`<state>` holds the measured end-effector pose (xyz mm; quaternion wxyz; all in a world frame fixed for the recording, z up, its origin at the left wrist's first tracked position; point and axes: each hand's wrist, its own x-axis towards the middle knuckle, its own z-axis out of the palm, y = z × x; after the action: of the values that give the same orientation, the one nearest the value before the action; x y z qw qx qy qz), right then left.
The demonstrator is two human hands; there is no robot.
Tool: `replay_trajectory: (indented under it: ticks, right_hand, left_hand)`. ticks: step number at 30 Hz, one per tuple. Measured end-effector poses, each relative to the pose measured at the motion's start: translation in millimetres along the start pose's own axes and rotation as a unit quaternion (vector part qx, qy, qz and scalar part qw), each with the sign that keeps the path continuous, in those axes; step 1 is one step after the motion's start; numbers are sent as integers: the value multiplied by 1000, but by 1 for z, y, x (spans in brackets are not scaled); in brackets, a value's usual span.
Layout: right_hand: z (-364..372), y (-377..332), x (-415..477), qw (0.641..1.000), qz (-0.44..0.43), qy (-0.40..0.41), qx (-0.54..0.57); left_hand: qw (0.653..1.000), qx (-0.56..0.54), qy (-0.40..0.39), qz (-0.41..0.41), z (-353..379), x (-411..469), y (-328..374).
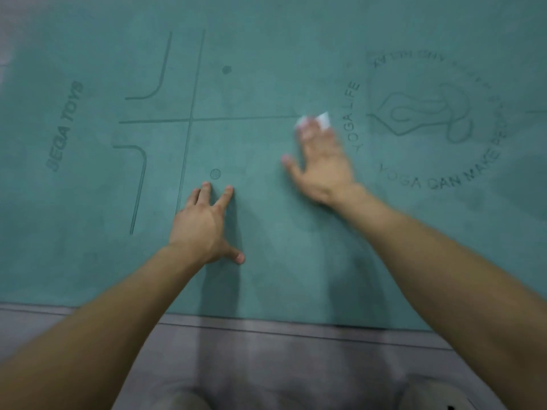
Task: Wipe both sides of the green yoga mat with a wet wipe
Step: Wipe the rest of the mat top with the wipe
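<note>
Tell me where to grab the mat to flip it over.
Take the mat by its near long edge, coming from the person's side. It lies flat on the floor, so only an edge lets fingers slip under, and this one is closest to both hands. The left hand, pressing the mat, holds nothing; the right hand presses the wipe.

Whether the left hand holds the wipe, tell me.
No, the wipe sits under the right hand; the left hand presses bare mat.
</note>
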<state>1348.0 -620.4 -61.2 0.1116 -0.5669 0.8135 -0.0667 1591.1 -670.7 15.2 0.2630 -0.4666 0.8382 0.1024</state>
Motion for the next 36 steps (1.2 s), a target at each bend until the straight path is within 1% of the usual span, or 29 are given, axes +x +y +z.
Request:
replay_trajectory:
  ticks: [1, 2, 3, 4, 5, 7, 9, 10, 11, 12, 13, 14, 15, 16, 17, 19, 21, 22, 23, 24, 25, 27, 28, 29, 30, 32, 34, 35, 36]
  right_hand:
    - [12, -27, -23, 993, -113, -22, 3]
    - [23, -45, -46, 973, -225, -59, -8]
    - [27, -49, -56, 949, -306, -76, -29]
    - [22, -39, -48, 938, -337, -69, -38]
    - [14, -20, -31, 952, -299, -57, -36]
    - [-4, 28, 11, 992, -115, -27, -41]
    - [-15, 50, 29, 999, 41, -2, -27]
    - [-13, 36, 24, 997, 72, 8, -7]
    - [-4, 11, 9, 998, 53, 14, 5]
    - [7, -18, -14, 1000, -16, 0, 11]
    - [17, -42, -41, 993, -115, -17, 16]
    - [25, -56, -66, 977, -210, -44, 8]
    - [25, -54, -79, 960, -271, -60, -20]
    - [18, -40, -76, 953, -294, -56, -38]
    - [10, -20, -63, 962, -266, -46, -44]
    - [-5, 29, -28, 992, -116, -27, -46]
    - [-13, 58, -7, 999, 28, -7, -32]
    - [-11, 48, -9, 997, 72, 8, -18]
    - [-3, 23, -19, 996, 85, 23, -5]
    - [8, -9, -37, 999, 47, 18, -1]
    - [18, -40, -60, 1000, -30, 0, 1]
    - [31, -73, -109, 978, -204, -48, -20]
    - [28, -67, -117, 966, -249, -55, -38]
    - [21, -50, -111, 966, -248, -53, -47]
    - [14, -27, -99, 977, -200, -47, -56]
    - [-2, 25, -69, 997, -37, -22, -63]
    - [-7, 36, -60, 994, 99, -7, -35]
    - [-2, 15, -66, 992, 125, 9, -17]
    - [10, -15, -80, 995, 100, 13, -8]
  left_hand:
    - [1000, 6, -2, 2, 0, -1, -1]
    - [1000, 12, -1, 5, 0, -1, -1]
    - [1000, 16, 2, 6, 1, 0, -2]
    - [1000, 18, 4, 8, 2, 0, -2]
    - [1000, 18, 5, 10, 4, 1, -2]
    - [1000, 18, 8, 8, 5, 2, -2]
    - [1000, 19, 12, 12, 4, 3, -1]
    - [1000, 20, 16, 12, 4, 3, -1]
    - [1000, 22, 18, 9, 3, 2, 0]
    - [1000, 24, 17, 9, 3, 2, 0]
    - [1000, 26, 14, 10, 2, 2, -1]
    - [1000, 27, 10, 12, 1, 2, -1]
    - [1000, 27, 9, 13, 0, 2, -1]
    - [999, 29, 9, 14, 0, 2, -1]
    - [999, 33, 8, 14, 1, 2, -1]
    - [999, 37, 12, 14, 3, 2, -2]
    - [999, 38, 21, 20, 4, 2, -2]
    - [999, 40, 29, 23, 4, 2, -2]
    - [998, 44, 36, 25, 4, 2, -4]
    - [998, 47, 40, 26, 4, 1, -6]
    - [998, 49, 43, 29, 3, 1, -8]
    - [997, 53, 39, 36, 0, 0, -8]
    - [997, 54, 37, 39, 0, 0, -8]
    - [997, 55, 36, 41, 0, 1, -8]
    - [997, 57, 38, 43, 1, 1, -9]
    - [996, 60, 46, 45, 4, 1, -12]
    - [996, 64, 51, 48, 4, 1, -13]
    - [995, 65, 54, 49, 4, 1, -13]
    - [995, 67, 57, 49, 4, 1, -14]
